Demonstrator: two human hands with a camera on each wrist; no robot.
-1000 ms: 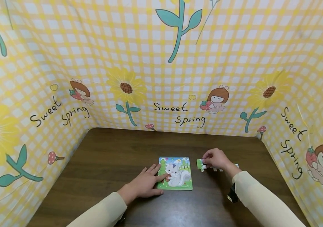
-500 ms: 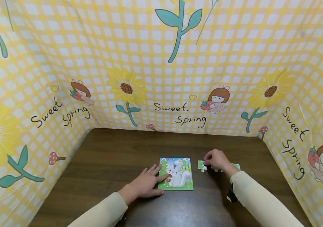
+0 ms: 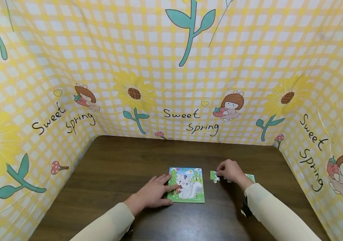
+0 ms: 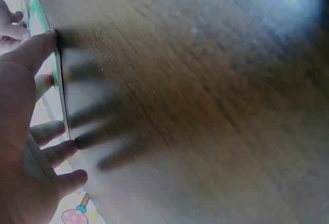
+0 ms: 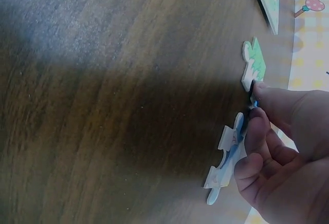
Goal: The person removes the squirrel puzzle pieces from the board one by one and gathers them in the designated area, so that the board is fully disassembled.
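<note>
My left hand (image 3: 156, 192) lies with its fingers spread at the left edge of a squirrel picture puzzle (image 3: 191, 197); one finger reaches over the picture. In the left wrist view, the fingertips sit along the edge of the puzzle board (image 4: 57, 64). To the right, my right hand (image 3: 231, 169) pinches a small jigsaw piece (image 5: 253, 102) between thumb and forefinger, mostly hidden by the fingertips. Just beyond the thumb lies a green and white jigsaw piece (image 5: 255, 64). Under the other fingers are joined pieces with blue and white print (image 5: 226, 160), partly covered by the hand.
The dark wooden table (image 3: 114, 160) is enclosed at the back and sides by a yellow checked cloth (image 3: 147, 43) with sunflowers and lettering. More of the jigsaw pieces (image 3: 251, 177) show beyond the right wrist.
Almost nothing differs. The right hand's fingers have shifted very slightly to the right by the green and white piece; the left hand stays at the puzzle's edge.
</note>
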